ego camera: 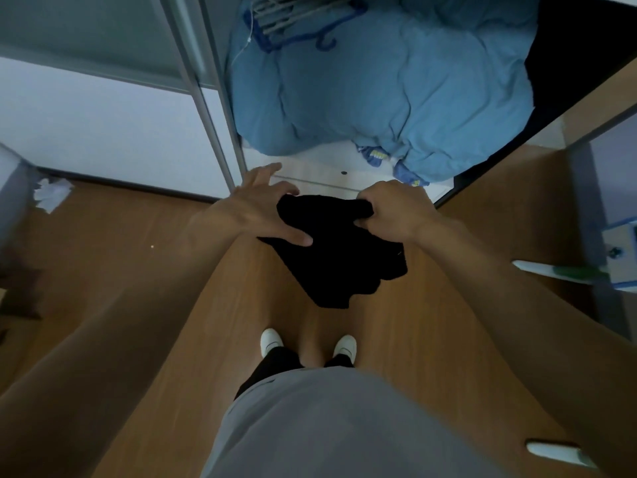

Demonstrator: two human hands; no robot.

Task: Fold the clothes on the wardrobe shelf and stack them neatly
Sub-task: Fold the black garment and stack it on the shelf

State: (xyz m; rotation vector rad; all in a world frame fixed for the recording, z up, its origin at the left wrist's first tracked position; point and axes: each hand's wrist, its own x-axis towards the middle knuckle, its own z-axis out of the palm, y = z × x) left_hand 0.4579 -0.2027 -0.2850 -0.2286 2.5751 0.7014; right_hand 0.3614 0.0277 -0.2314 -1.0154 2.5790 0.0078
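A black garment (336, 257) hangs in the air in front of me, above the wooden floor. My right hand (396, 210) grips its upper right edge with curled fingers. My left hand (260, 205) is spread over the upper left corner, thumb pressed on the cloth and fingers stretched out. The lower part of the garment droops loosely toward my feet. Ahead, the white wardrobe shelf (320, 169) carries a big blue bundle of bedding (379, 81).
Blue and grey hangers (293, 19) lie on the bedding at the back. A small blue patterned cloth (389, 160) peeks from under it. The wardrobe's metal frame (210, 108) stands left. Crumpled paper (51, 193) lies on the floor left; white furniture (617, 243) is right.
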